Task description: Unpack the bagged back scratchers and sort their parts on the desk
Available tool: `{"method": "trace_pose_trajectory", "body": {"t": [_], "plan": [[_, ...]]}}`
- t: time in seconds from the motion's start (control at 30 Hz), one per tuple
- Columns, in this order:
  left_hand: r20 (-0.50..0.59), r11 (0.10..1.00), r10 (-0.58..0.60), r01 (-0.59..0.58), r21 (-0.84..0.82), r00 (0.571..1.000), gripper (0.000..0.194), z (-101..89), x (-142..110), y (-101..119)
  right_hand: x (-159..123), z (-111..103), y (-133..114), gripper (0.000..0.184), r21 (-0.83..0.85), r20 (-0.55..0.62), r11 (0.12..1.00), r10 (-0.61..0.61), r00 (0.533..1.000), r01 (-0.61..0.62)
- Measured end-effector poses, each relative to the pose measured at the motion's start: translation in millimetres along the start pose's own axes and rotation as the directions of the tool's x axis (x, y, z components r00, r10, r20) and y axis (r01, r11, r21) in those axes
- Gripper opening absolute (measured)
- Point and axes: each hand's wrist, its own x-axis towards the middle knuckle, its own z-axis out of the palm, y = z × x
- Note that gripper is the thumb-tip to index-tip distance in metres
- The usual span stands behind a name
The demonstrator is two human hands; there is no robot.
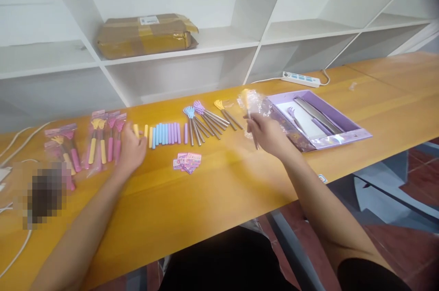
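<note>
My right hand [266, 134] is closed on the metal rod of a back scratcher with a yellow hand-shaped head [244, 95]; crinkled clear plastic film [256, 101] is around and beside it. At the left end of a row of coloured handle sleeves [164, 134], my left hand [132, 150] pinches a yellow handle sleeve [136, 130]. Just right of that row lie blue-headed back scratchers [189, 113], purple-headed ones [199, 107] and yellow-headed ones [219, 105], all with bare metal rods. Small printed cards [188, 161] overlap in front of them.
A purple open box [346, 129] holds metal rods and purple pieces. Bagged back scratchers [103, 145] with yellow and pink handles lie left. A power strip [302, 79] sits at the back, and a taped carton [144, 37] rests on the shelf. White cables cross the left side.
</note>
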Motion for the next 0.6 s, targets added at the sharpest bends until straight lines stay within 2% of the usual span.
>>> {"method": "trace_pose_trajectory", "body": {"t": [0.07,0.13,0.2,0.27,0.43,0.6], "plan": [[-0.069,0.977,0.070,-0.054,0.208,0.995,0.068,-4.3,12.3,-23.4,37.3,13.6,15.4,0.029,-0.241,0.056,0.970,0.021,0.998,-0.007],[-0.041,0.948,0.089,-0.072,0.309,0.995,0.070,-3.5,15.2,-40.7,72.6,28.5,25.9,0.032,-0.445,0.101,0.896,0.064,0.993,-0.012],[0.007,0.941,0.069,-0.068,0.332,0.998,0.066,0.6,13.5,-51.0,101.7,43.1,32.0,0.035,-0.545,0.145,0.838,0.104,0.984,-0.009],[0.036,0.943,0.062,-0.070,0.327,0.997,0.061,5.7,11.0,-55.7,122.1,55.5,35.7,0.036,-0.570,0.182,0.822,0.134,0.974,-0.007],[0.044,0.954,0.096,-0.105,0.283,0.994,0.052,13.0,10.6,-59.3,138.8,76.1,40.7,0.035,-0.605,0.256,0.796,0.179,0.950,0.013],[0.042,0.964,0.071,-0.079,0.256,0.997,0.045,14.9,12.8,-61.2,140.2,85.3,44.2,0.038,-0.601,0.295,0.797,0.148,0.944,0.063]]}}
